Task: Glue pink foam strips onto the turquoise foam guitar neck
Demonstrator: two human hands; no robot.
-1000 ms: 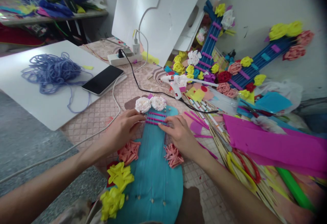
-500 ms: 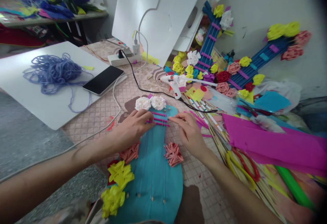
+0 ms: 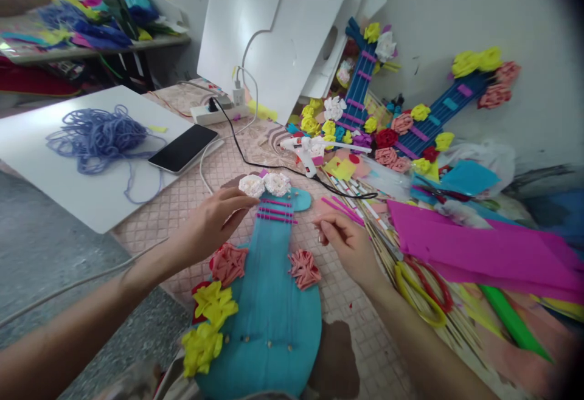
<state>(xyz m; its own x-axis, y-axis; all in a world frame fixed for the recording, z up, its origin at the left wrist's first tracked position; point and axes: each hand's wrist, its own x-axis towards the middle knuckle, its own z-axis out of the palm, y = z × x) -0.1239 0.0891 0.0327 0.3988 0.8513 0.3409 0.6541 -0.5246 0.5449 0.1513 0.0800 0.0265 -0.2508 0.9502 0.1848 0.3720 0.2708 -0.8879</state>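
Observation:
A teal guitar-shaped craft (image 3: 269, 303) lies before me, with thin clear strings along it and several magenta strips (image 3: 276, 211) across its neck. White paper flowers (image 3: 277, 184) sit at its head; coral flowers (image 3: 305, 269) flank the neck, and yellow flowers (image 3: 214, 307) line its left side. My left hand (image 3: 207, 224) is open, its stretched fingertips at the neck's left edge by the strips. To the right of the neck, apart from it, my right hand (image 3: 347, 239) has its fingers pinched together; whatever they may hold is too small to make out.
A white glue gun (image 3: 303, 151) lies beyond the craft. On the right are scissors (image 3: 426, 290), skewers (image 3: 383, 242) and magenta paper (image 3: 483, 248). At left, purple yarn (image 3: 98, 138) and a phone (image 3: 183, 148) rest on a white board (image 3: 27, 144). Two blue guitar crafts (image 3: 358, 90) lean behind.
Both hands have moved apart from the magenta strips. My left hand has shifted left with fingers straighter; my right hand has drawn off the neck's right edge. The view has shifted slightly.

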